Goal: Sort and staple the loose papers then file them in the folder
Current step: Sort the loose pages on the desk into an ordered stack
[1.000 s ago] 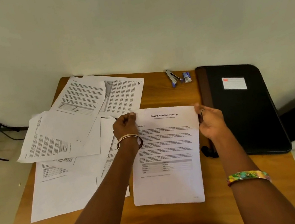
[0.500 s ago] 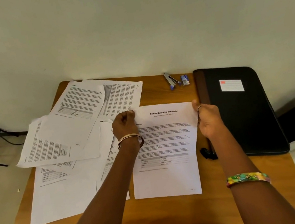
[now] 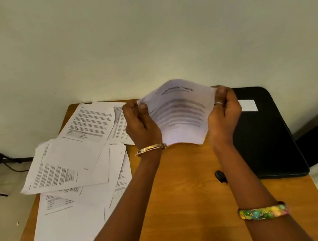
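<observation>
Papers (image 3: 74, 173) mostly sprawl over our desk (image 3: 189, 200) left of the black folder (image 3: 266, 133); we're mid-sort, so next comes finding matching pages; transcript sheet (image 3: 180, 112), flat before, now hangs lifted, left hand (image 3: 140, 123) and right hand (image 3: 224, 109) pinching its sides.

Both arms out — L hand (image 3: 141, 125) & R hand (image 3: 224, 109) raised, pinching.

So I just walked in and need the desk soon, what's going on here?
A person is sorting papers. Their left hand and right hand hold a printed transcript sheet up off the wooden table by its side edges. More loose sheets lie scattered to the left, and a closed black folder lies on the right.
</observation>
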A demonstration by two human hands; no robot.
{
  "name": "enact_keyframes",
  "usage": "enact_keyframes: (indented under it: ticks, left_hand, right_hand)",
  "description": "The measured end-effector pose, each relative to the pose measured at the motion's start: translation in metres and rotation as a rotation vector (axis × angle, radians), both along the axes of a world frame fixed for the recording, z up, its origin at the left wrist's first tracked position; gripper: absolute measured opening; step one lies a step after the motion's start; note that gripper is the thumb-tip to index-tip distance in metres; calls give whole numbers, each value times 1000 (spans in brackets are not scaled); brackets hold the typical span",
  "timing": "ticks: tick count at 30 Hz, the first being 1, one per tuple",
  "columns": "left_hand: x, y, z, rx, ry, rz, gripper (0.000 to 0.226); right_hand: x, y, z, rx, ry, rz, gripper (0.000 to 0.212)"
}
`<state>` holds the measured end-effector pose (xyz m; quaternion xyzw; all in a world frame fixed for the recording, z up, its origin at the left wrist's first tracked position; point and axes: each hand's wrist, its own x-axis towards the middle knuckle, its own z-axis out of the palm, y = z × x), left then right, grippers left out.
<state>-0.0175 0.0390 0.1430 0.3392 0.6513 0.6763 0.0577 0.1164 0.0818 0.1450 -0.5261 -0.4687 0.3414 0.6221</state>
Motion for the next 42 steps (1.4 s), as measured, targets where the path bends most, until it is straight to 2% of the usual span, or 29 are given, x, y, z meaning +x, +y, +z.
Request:
enact_keyframes:
  ticks: [3, 4, 7, 10, 12, 17, 22, 25, 28, 33, 36, 39, 41, 42]
  left_hand:
    - [1, -11, -14, -50, -43, -18, 52]
    - [1, -12, -15, -61, -44, -18, 54]
    - [-4, -7, -11, -78, -20, 15, 35]
    - [-7, -4, -1, -51, 9, 36, 37]
    - [-7, -4, -2, -52, 14, 51, 29]
    - [-9, -12, -15, -84, -34, 58, 22]
    - [-22, -5, -4, -88, -15, 49, 19]
    - [-34, -6, -12, -192, -24, 32, 19]
    - [-39, -13, -34, -368, -154, 6, 20]
    - [-34, -34, -91, -649, -327, 12, 19]
    - [-32, -40, -123, -738, -404, 19, 23]
    - [-29, -42, -140, -799, -407, 21, 24]
    - [-27, -42, -143, -831, -380, 7, 25]
    - [-26, -41, -144, -841, -359, 1, 26]
  right_hand:
    - [3, -8, -17, -59, -56, 33, 34]
    - [4, -9, -20, -69, -65, 38, 35]
    - [5, -7, -20, -61, -62, 47, 31]
    - [7, -5, -12, -14, -40, 52, 32]
    - [11, -5, -10, -3, -15, 57, 32]
    - [17, -6, -18, -60, 5, 88, 35]
    - [22, 3, -10, -27, -30, 75, 25]
    - [28, 8, -18, -140, -80, 124, 20]
    - [31, 4, -40, -320, -176, 197, 13]
    - [36, -9, -98, -658, -247, 197, 17]
    - [37, -16, -120, -776, -288, 169, 19]
    - [36, -18, -134, -872, -299, 165, 13]
    - [33, -18, -136, -900, -406, 134, 14]
    - [31, -16, -135, -882, -559, 104, 17]
